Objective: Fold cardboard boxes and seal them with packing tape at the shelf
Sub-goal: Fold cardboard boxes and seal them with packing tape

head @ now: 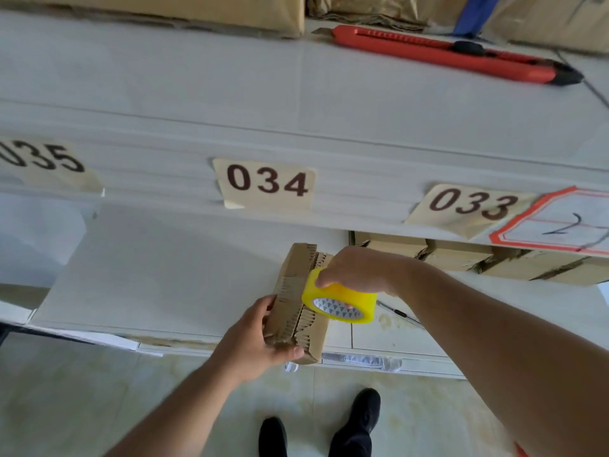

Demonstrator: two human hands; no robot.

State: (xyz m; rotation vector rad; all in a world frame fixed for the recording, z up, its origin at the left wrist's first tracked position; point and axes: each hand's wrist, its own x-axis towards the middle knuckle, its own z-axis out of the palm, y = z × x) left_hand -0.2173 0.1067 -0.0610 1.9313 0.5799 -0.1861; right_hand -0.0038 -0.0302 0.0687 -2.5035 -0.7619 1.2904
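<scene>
Left hand (255, 338) grip wraps the near end of the cardboard box (298, 305), which sits at the lower shelf (158, 278) front edge, 6 o'clock from label 034 (267, 183). Right hand (354, 270) grip pinches the yellow tape roll (339, 300), touching the box's right side. Red utility knife (451, 54) lies on the upper shelf at 1 o'clock, well apart.

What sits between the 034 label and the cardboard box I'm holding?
In the head view, only bare white shelf surface lies between the 034 label and the cardboard box. The tape roll is against the box's right side, not in that gap.
</scene>
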